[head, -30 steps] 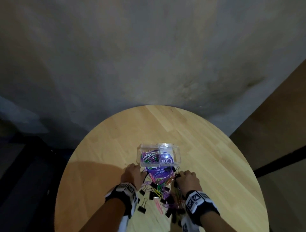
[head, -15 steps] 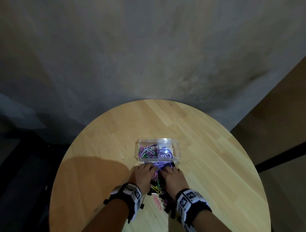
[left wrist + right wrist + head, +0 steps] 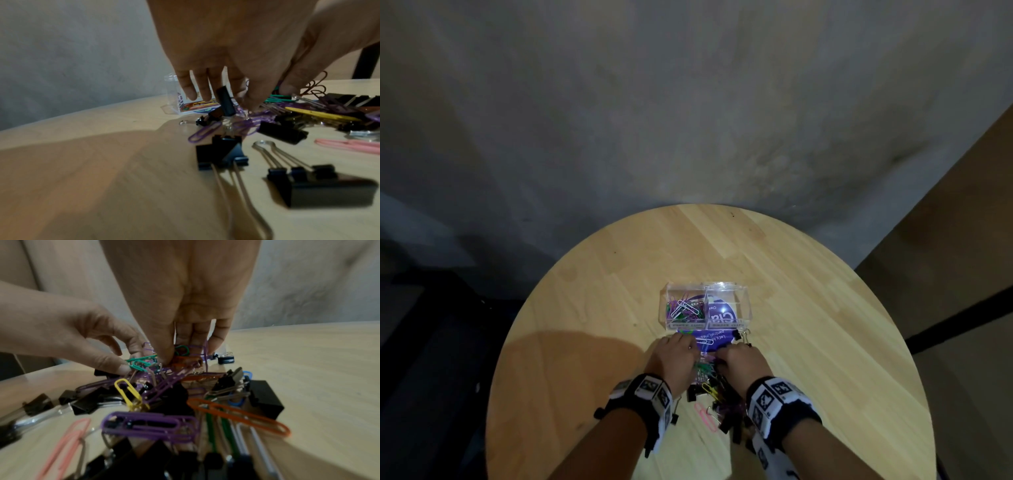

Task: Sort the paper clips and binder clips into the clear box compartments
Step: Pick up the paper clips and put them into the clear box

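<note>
The clear box (image 3: 707, 287) stands mid-table; its left compartment holds coloured paper clips (image 3: 684, 309), its right one shows only a purple label. Just in front lies a tangled pile of paper clips and black binder clips (image 3: 714, 389). My left hand (image 3: 675, 354) and right hand (image 3: 740, 359) meet at the pile's far end. In the right wrist view my right hand (image 3: 180, 353) pinches purple, green and orange paper clips, and my left hand (image 3: 127, 361) pinches green ones (image 3: 138, 364). A black binder clip (image 3: 225, 101) tilts up beneath my left fingers (image 3: 190, 92).
The round wooden table (image 3: 592, 342) has bare wood to the left, right and behind the box. A pink paper clip (image 3: 705, 416) and loose black binder clips (image 3: 320, 186) lie near my wrists. A grey wall rises beyond the far edge.
My hands came in from either side of the pile and now sit close together at its far end, fingers dug into the paper clips. The box has not moved.
</note>
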`<act>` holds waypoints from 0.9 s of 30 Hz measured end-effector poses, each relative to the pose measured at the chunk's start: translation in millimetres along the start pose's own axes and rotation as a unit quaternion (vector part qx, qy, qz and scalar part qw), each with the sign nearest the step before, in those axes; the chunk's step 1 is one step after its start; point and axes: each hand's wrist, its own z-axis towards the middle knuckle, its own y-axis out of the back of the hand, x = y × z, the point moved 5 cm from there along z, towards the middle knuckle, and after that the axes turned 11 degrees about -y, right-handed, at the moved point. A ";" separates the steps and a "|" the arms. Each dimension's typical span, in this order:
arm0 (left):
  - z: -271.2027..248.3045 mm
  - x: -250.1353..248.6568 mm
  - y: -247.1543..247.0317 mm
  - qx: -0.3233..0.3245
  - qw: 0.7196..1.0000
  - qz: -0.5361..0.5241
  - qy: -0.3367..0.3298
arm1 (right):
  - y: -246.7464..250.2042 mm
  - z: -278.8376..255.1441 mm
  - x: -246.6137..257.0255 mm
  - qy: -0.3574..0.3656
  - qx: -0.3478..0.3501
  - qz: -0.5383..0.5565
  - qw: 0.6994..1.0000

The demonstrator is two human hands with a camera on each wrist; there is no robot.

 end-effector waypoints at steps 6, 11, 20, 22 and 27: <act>-0.1 8.4 -2.9 -0.021 0.998 -0.052 0.027 | 8.0 -3.8 -6.3 -0.047 -0.006 0.070 0.996; -1.0 12.1 -3.2 -0.085 0.974 -0.200 0.067 | 13.1 -7.4 -4.7 -0.039 -0.011 0.108 0.993; -9.6 18.2 -9.1 -0.218 0.902 -0.354 0.118 | 9.5 -8.2 -15.9 -0.099 -0.009 0.286 0.953; -11.6 23.4 -12.9 -0.231 0.880 -0.390 0.145 | 11.3 -8.6 -22.7 -0.120 -0.015 0.317 0.941; -14.0 26.8 -5.8 -0.177 0.913 -0.320 0.180 | 12.3 -4.9 -30.9 -0.123 0.000 0.320 0.940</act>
